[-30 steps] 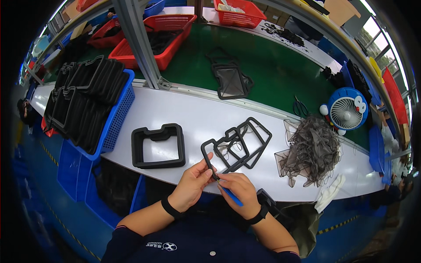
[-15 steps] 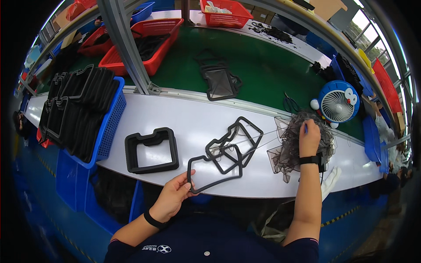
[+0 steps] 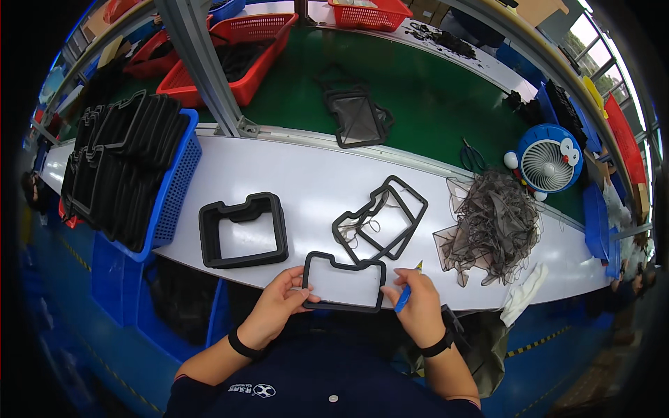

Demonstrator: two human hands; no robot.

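Observation:
My left hand [image 3: 277,306] pinches the lower left corner of a thin black notched frame [image 3: 383,287], held tilted over the table's front edge. At the frame's right side, my right hand [image 3: 420,311] has a slim blue pen-like tool [image 3: 403,299] with a yellowish pointed tip in its closed fingers. Just beyond lie more black frames [image 3: 411,244], overlapping, with loose thread on them. A neat stack of thick black frames [image 3: 279,233] stands to the left. On the right is a heap of crumpled dark sheer mesh pieces [image 3: 495,230].
A blue basket [image 3: 178,188] piled with black frames stands at the left. Beyond a metal rail, the green surface carries mesh-filled frames [image 3: 359,118], scissors [image 3: 472,155] and a blue fan [image 3: 547,161]. A white glove [image 3: 524,294] hangs over the front edge. Red baskets [image 3: 261,76] stand at the back.
My right hand has come left from the mesh heap to the frame, bringing the blue tool. The frame in my left hand has turned more level, and the strands stretched toward the heap are gone.

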